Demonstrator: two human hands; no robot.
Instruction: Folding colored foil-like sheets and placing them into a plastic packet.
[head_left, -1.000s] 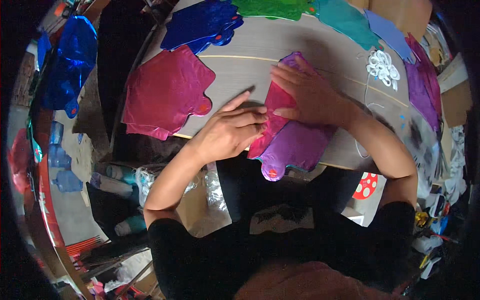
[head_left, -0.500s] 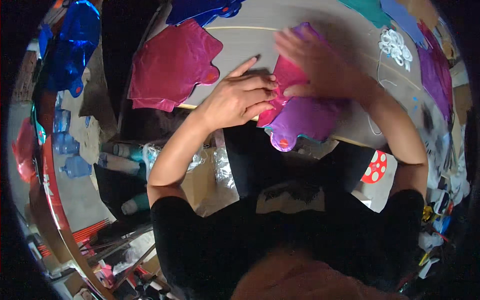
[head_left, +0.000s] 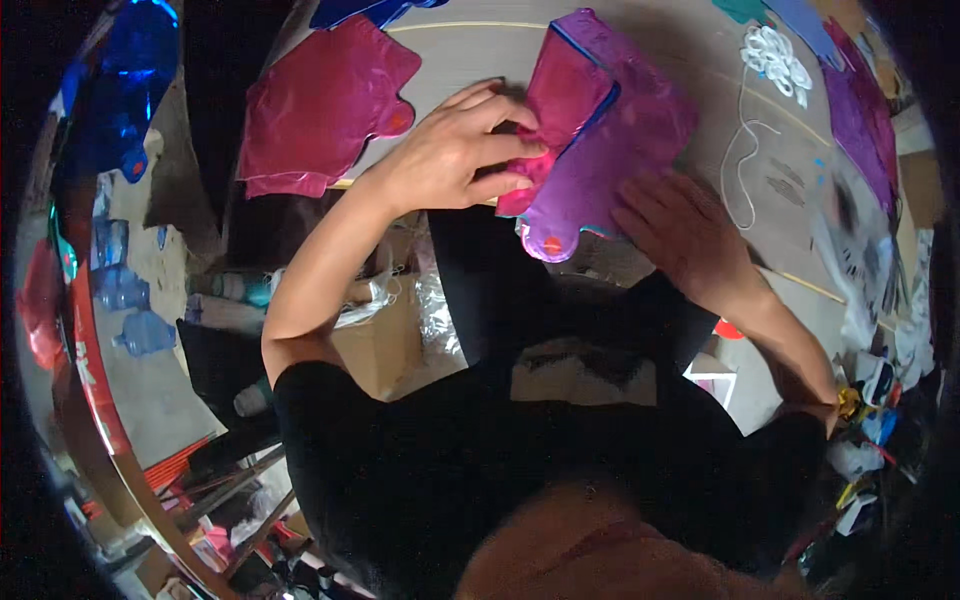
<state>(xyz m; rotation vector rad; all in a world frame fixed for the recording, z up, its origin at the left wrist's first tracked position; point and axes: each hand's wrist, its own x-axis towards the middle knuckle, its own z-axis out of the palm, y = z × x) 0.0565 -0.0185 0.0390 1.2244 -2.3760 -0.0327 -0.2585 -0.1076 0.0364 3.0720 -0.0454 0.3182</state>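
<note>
A flat, shiny purple foil balloon [head_left: 620, 140] lies in front of me on the table, its rounded tab with an orange spot pointing toward me. Against its left side lies a bright pink foil strip [head_left: 565, 90], and a dark blue edge runs between the two. My left hand [head_left: 450, 150] rests at the lower part of the pink foil, fingers apart and slightly bent, fingertips touching it. Spread flat, my right hand [head_left: 690, 230] lies over the lower right edge of the purple balloon. Neither palm shows anything held.
A stack of magenta foil balloons [head_left: 320, 105] lies left on the table [head_left: 460, 55]. A bundle of white string [head_left: 775, 65] sits at the far right, one strand trailing toward me. More purple foil [head_left: 860, 130] lies beyond it. Blue water jugs [head_left: 125, 280] stand on the left.
My right hand has swept from the top of the foil down to the lower right, uncovering the purple balloon and blue edge. My left hand stays on the pink foil. The view has shifted slightly.
</note>
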